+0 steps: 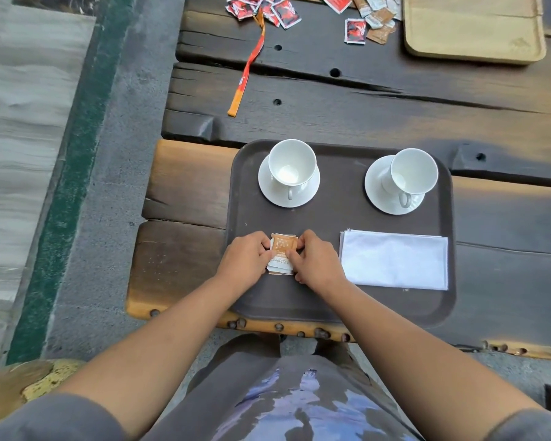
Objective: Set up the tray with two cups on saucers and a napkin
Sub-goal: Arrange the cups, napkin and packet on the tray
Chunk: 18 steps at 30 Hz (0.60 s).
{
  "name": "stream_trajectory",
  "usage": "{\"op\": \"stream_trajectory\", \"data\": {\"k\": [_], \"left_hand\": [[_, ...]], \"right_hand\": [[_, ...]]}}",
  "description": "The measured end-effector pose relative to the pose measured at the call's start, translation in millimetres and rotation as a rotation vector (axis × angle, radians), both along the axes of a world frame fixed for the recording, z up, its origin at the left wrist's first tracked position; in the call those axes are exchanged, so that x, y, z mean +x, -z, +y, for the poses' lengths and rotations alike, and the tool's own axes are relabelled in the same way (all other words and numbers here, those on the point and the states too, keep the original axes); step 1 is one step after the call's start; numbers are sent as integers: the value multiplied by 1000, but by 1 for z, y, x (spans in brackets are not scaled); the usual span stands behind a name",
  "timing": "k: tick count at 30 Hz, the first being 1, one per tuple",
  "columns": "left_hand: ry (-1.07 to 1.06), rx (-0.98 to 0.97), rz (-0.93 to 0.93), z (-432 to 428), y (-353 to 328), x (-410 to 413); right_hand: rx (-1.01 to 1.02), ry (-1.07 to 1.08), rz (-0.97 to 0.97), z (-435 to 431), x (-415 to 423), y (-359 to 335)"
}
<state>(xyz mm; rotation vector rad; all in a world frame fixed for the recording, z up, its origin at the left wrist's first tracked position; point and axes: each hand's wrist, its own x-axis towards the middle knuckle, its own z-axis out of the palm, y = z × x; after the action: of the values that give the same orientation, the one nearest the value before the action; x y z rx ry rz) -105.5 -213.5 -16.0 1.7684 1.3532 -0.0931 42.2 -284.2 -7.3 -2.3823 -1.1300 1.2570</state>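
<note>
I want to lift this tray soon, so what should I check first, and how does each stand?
1. The left cup stands upright on the left saucer: ok.
2. The right cup stands upright on the right saucer: ok.
3. The napkin lies flat on the tray: ok.
4. The packets are released: not ok; left hand and right hand pinch them.
5. The tray rests wholly on the table: cannot tell.

The person wears a dark grey short-sleeved shirt point(178, 421) with a glossy blue-and-white print point(287, 399) down its front. On either side of the print, the left sleeve point(61, 418) and right sleeve point(528, 424) are plain grey, and the arms are bare from there to the left hand point(245, 259) and right hand point(315, 264).
</note>
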Motion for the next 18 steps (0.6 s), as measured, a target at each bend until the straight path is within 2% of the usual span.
{"op": "stream_trajectory", "data": {"k": [18], "left_hand": [[-6,-12,-18,0,10,-3]], "right_hand": [[6,1,32,1,2,3]]}}
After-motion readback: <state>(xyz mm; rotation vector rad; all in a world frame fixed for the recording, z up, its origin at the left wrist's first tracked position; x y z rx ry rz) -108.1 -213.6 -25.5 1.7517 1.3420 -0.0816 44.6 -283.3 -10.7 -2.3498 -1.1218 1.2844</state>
